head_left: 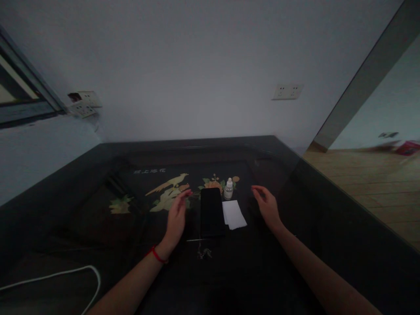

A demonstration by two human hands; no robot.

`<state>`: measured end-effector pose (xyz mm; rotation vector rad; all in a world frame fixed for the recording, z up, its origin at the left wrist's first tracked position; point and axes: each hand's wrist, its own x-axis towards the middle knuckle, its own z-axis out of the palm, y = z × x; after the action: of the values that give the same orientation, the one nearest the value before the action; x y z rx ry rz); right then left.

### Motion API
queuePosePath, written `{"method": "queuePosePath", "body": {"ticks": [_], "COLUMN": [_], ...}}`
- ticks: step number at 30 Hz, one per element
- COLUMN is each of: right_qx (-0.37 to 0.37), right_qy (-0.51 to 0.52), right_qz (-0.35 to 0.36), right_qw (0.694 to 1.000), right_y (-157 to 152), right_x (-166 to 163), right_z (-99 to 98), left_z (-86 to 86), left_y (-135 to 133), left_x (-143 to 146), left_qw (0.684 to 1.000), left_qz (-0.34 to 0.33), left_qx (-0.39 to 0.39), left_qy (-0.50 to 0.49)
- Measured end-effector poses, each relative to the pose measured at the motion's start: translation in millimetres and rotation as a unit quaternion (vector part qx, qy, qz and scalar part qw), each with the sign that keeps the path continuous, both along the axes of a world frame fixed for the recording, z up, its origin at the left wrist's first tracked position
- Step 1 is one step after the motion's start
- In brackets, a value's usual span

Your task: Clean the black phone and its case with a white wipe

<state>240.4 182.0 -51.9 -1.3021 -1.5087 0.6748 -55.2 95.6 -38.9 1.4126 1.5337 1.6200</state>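
A black smartphone (211,212) lies flat on the dark table between my hands. My left hand (177,216) is to its left, fingers stretched out and holding nothing. On the other side, my right hand (266,204) rests apart from everything, its fingers extended with nothing in them. Just right of the phone are a few white paper sheets (234,214). A small clear dropper bottle (229,189) with a white cap stands upright behind the sheets. Below the phone lie a thin light stick (197,239) and a small chain-like item (204,253), too dim to make out.
The glossy black table (249,275) has a bird-and-flower picture (169,183) on its top. A white cable (65,272) curves over the lower left. Wall sockets (288,92) are at the back, and a wooden floor (364,175) lies to the right.
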Motion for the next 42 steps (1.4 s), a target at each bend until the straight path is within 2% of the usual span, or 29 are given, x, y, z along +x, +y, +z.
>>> {"method": "queuePosePath", "body": {"ticks": [2,4,8,14,19,24,27,29,32,36,42], "right_qx": [-0.002,-0.005,-0.015,-0.022,-0.033,-0.071,-0.109,-0.128,-0.146,-0.148,-0.152], "right_qy": [0.059,0.106,0.164,0.194,0.220,0.223,0.195,0.173,0.141,0.108,0.077], "right_qz": [-0.024,-0.035,-0.042,-0.047,-0.030,0.085,0.184,0.221,0.251,0.277,0.286], "right_qw": [0.998,0.994,0.986,0.980,0.974,0.968,0.957,0.951,0.946,0.943,0.943], "right_y": [3.2,6.7,9.9,5.7,-5.5,-33.7,-50.5,-56.3,-58.8,-62.5,-67.9], "right_x": [10.9,16.9,19.1,14.2,3.2,-27.1,-46.7,-54.2,-57.1,-57.6,-62.9], "right_z": [-2.7,-4.5,-6.1,-4.0,10.3,28.2,27.2,21.6,14.1,14.3,16.1], "left_z": [1.0,2.1,4.8,6.1,5.9,11.0,15.2,16.6,18.4,22.3,21.6], "left_y": [8.2,15.0,20.0,16.5,13.9,9.8,2.3,-4.5,-15.2,-23.2,-21.2], "left_x": [-17.0,-34.4,-54.0,-38.7,-34.4,-21.6,0.7,16.0,32.1,39.5,38.9], "left_qw": [0.991,0.974,0.947,0.947,0.952,0.949,0.946,0.939,0.926,0.907,0.891], "left_qz": [0.066,0.104,0.116,0.061,0.020,-0.019,-0.067,-0.101,-0.140,-0.171,-0.186], "left_qx": [0.045,0.060,0.055,0.038,0.029,0.036,0.006,-0.036,-0.091,-0.156,-0.167], "left_qy": [-0.106,-0.193,-0.293,-0.313,-0.304,-0.312,-0.318,-0.328,-0.338,-0.350,-0.379]}}
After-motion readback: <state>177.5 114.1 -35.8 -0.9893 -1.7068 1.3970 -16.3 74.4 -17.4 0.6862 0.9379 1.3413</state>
